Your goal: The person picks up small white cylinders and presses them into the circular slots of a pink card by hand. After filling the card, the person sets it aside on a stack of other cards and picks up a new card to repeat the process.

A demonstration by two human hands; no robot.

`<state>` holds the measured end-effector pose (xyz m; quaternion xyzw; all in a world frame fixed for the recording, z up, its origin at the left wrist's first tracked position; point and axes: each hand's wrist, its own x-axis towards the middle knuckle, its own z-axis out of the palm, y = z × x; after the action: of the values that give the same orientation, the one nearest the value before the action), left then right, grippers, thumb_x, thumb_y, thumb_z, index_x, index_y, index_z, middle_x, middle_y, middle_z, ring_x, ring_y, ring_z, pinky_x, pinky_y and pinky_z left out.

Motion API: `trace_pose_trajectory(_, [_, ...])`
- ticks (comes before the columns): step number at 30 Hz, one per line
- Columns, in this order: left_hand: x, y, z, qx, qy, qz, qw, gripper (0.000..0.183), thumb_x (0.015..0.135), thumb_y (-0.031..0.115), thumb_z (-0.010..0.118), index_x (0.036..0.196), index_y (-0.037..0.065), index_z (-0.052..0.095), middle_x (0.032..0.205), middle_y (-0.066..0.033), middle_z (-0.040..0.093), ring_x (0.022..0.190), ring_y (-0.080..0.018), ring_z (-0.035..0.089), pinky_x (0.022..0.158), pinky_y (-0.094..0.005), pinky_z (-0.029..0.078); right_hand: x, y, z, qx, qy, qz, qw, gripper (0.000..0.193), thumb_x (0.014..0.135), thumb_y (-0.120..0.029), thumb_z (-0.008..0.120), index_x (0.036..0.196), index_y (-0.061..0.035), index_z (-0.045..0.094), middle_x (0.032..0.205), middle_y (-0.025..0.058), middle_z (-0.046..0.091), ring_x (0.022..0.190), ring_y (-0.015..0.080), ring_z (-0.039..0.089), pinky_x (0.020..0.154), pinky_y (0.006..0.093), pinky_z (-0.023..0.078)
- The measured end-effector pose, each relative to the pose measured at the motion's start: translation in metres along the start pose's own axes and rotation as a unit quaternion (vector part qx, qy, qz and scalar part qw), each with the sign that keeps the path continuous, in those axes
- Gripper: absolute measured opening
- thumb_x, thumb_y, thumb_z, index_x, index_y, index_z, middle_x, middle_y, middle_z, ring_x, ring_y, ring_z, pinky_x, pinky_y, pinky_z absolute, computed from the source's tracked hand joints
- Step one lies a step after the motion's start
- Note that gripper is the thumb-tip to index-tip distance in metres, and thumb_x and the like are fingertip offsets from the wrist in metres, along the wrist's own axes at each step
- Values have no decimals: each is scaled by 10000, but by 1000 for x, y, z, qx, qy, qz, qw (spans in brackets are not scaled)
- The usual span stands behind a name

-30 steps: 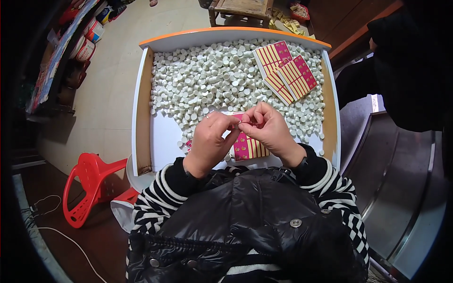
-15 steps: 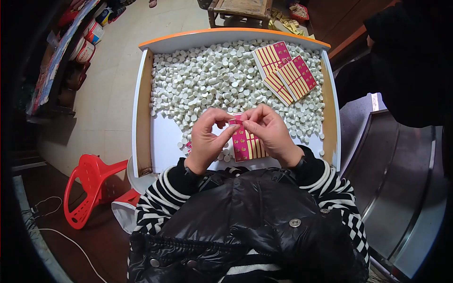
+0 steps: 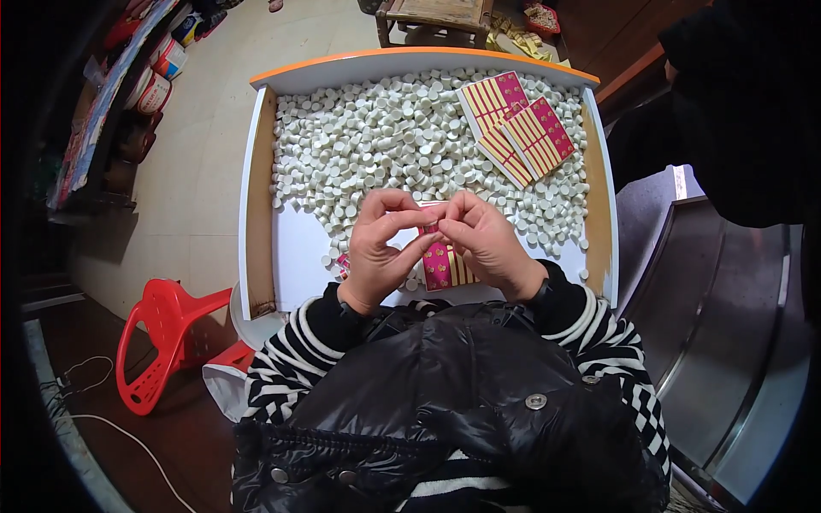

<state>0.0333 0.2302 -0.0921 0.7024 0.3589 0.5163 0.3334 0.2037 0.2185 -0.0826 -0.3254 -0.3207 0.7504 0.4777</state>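
Observation:
My left hand (image 3: 381,248) and my right hand (image 3: 486,244) meet at their fingertips above the near part of the tray. Both pinch a small pink label (image 3: 430,227); the fingers cover much of it, and I cannot tell whether a white piece sits inside. Beneath the hands lies a pink and cream striped sticker sheet (image 3: 438,269), its right part hidden by my right hand. Small white cylinders (image 3: 368,128) are heaped over most of the tray. Beside my left wrist lies a small pink-patterned piece (image 3: 344,263) among a few loose cylinders.
Several more striped sticker sheets (image 3: 539,137) lie overlapping on the heap at the far right. The tray's walls (image 3: 255,197) rise around it, with an orange far rim. A red plastic stool (image 3: 171,333) is at left, a wooden stool (image 3: 436,13) beyond, a dark-clothed person (image 3: 727,120) at right.
My left fingers have closed in toward my right fingertips. The pink label, stretched out flat at my right fingertips before, is now bunched between both hands.

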Motion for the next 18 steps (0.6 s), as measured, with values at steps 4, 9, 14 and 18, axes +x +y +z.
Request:
trace_pose_trajectory(4, [-1, -7, 4, -118, -20, -29, 992, 223, 723, 18, 752, 922, 51, 654, 922, -35, 571, 870, -142, 548, 769, -273, 459, -3, -4, 1, 96, -37, 47, 994, 108, 876, -34, 584, 858, -44, 478, 917, 44, 561, 819, 80, 537, 769, 231, 456])
trace_pose_trajectory(9, [0, -3, 6, -338, 9, -236, 911, 188, 805, 47, 706, 967, 25, 613, 908, -30, 586, 830, -105, 550, 741, -240, 452, 3, 6, -13, -186, -10, -76, 980, 149, 852, -37, 634, 875, -37, 487, 926, 45, 558, 814, 83, 545, 763, 228, 461])
trace_pose_trajectory(14, [1, -11, -1, -366, -92, -377, 846, 170, 865, 91, 644, 985, 9, 556, 862, -25, 587, 763, -97, 562, 692, -230, 459, 0, 4, -11, -471, 13, -207, 857, 188, 827, -23, 670, 902, -28, 497, 936, 37, 557, 822, 80, 544, 750, 232, 469])
trace_pose_trajectory(18, [1, -14, -6, -373, -112, -392, 834, 138, 866, 88, 645, 949, 11, 566, 834, -15, 595, 728, -94, 567, 660, -226, 461, -1, 7, -14, -344, 0, -133, 930, 183, 811, -4, 670, 893, -25, 507, 931, 46, 563, 825, 101, 558, 740, 245, 473])
